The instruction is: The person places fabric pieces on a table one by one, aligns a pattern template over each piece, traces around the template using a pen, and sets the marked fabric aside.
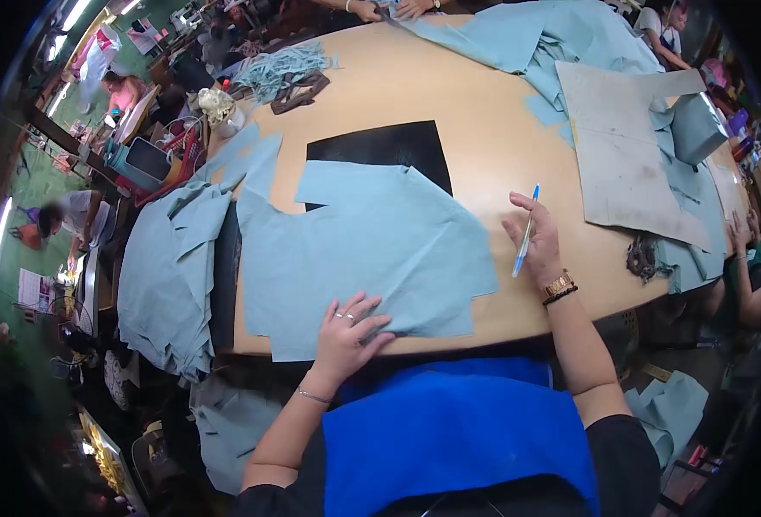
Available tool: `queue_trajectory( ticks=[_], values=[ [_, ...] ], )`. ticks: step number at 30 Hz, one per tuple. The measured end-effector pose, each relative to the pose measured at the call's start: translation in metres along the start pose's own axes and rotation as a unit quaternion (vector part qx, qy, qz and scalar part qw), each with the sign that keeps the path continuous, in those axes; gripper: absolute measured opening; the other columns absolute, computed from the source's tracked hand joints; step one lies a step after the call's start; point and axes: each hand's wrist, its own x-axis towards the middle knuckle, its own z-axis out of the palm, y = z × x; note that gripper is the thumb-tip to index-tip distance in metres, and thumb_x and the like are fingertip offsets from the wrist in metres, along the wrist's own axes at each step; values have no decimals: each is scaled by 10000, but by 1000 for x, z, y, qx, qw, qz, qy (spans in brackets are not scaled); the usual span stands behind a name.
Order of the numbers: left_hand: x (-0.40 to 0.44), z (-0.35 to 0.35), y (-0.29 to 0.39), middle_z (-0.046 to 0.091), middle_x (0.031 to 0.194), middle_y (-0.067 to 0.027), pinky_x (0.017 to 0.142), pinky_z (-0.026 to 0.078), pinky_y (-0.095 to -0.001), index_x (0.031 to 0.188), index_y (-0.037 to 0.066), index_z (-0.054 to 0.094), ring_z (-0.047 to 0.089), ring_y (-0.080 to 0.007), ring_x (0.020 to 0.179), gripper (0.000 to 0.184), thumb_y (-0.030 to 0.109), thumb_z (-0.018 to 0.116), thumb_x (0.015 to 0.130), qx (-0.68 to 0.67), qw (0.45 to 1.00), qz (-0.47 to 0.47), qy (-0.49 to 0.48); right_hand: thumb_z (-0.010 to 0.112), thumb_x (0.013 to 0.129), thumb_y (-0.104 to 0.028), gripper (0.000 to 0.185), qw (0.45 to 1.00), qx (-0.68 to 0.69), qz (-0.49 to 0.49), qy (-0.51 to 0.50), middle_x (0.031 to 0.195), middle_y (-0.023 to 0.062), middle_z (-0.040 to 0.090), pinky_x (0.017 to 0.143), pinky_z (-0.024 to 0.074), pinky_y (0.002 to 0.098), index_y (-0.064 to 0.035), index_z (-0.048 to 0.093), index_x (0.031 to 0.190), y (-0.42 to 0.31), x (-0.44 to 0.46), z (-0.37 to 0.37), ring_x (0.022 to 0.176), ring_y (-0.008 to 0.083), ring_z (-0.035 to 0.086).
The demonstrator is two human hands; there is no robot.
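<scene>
Head view: left hand [350,338], open, rests on the cloth [363,246]; right hand [542,246] grips a pen [526,231] over the bench [501,112]; the cloth partly covers a black sheet [385,145].

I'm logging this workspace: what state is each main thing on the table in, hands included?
Pale blue-green cut fabric panel: spread, lightly creased.
Slim blue-and-white pen: held, slanted.
Left hand: resting on the panel.
Right hand: holding the pen.
Flat black sheet: partly covered by the panel.
Grey irregular sheet: lying flat, smudged.
Pale blue-green fabric strips: heaped, tangled.
</scene>
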Motion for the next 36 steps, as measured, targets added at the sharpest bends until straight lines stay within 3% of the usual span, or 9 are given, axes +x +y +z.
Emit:
queue_trajectory(
  ticks=[5, 9, 14, 20, 26, 27, 29, 33, 36],
  values=[
    [15, 15, 5, 647, 838, -64, 734, 476, -398, 876, 86, 625, 618, -284, 791, 76, 136, 677, 849, -62, 990, -101, 72, 769, 780, -207, 425, 963, -61, -183, -189, 1168, 94, 629, 1001, 422, 456, -116, 606, 1161, -91, -20, 16, 1123, 268, 577],
    [33, 16, 5, 633, 871, -55, 660, 475, -410, 910, 112, 596, 618, -268, 752, 226, 87, 714, 719, -83, 993, -70, 46, 717, 771, -159, 347, 929, -201, -253, -180, 1041, 19, 677, 969, 447, 489, -169, 636, 1109, -95, -40, 46, 990, 216, 634],
    [13, -3, -7, 649, 956, -73, 654, 497, -376, 1029, 121, 560, 632, -284, 807, 491, -7, 691, 573, 17, 996, 21, 88, 658, 782, -39, 277, 961, -95, -213, -148, 828, 29, 667, 916, 481, 442, -146, 673, 1038, -86, -14, 9, 811, 225, 660],
    [-25, -79, -5, 658, 885, -108, 663, 508, -368, 1030, 76, 604, 643, -302, 772, 394, -48, 604, 655, 88, 984, -51, 148, 663, 824, -21, 176, 977, 0, -169, -131, 840, 103, 675, 690, 516, 293, -61, 690, 993, -141, 19, -80, 771, 238, 664],
    [-42, -211, 2, 614, 731, -65, 521, 463, -342, 1051, 72, 564, 604, -233, 609, 294, 142, 693, 795, -47, 951, 146, 269, 730, 832, -292, 329, 909, 198, -192, -312, 869, 126, 677, 687, 519, 293, -7, 626, 959, -187, 65, -187, 723, 203, 661],
    [-27, -225, 11, 615, 726, -75, 522, 463, -336, 1038, 65, 566, 606, -236, 612, 291, 133, 702, 790, 9, 953, 152, 261, 723, 839, -328, 353, 904, 236, -175, -309, 872, 118, 675, 693, 518, 292, -5, 616, 932, -189, 70, -192, 727, 192, 654],
    [17, -235, 9, 625, 739, -102, 528, 470, -343, 1001, 59, 574, 620, -256, 629, 265, 104, 713, 779, 123, 955, 159, 219, 709, 862, -274, 295, 988, 105, -73, -86, 868, 71, 667, 719, 500, 255, 4, 620, 902, -191, 67, -179, 794, 133, 633],
    [132, -214, -29, 623, 858, -133, 681, 494, -398, 935, 43, 596, 626, -348, 807, 116, 28, 631, 825, 158, 982, 61, 89, 651, 871, -146, 162, 971, -46, -57, -228, 831, 6, 645, 719, 473, 233, -16, 658, 967, -137, 164, -118, 780, 63, 570],
    [202, -184, -94, 634, 904, -130, 738, 507, -417, 937, 55, 649, 630, -342, 869, 171, 209, 614, 872, 250, 967, 2, 43, 634, 860, -129, 146, 964, -96, -74, -237, 720, 7, 616, 619, 467, 253, -24, 659, 960, -79, 229, -77, 666, 86, 556]
  ],
)
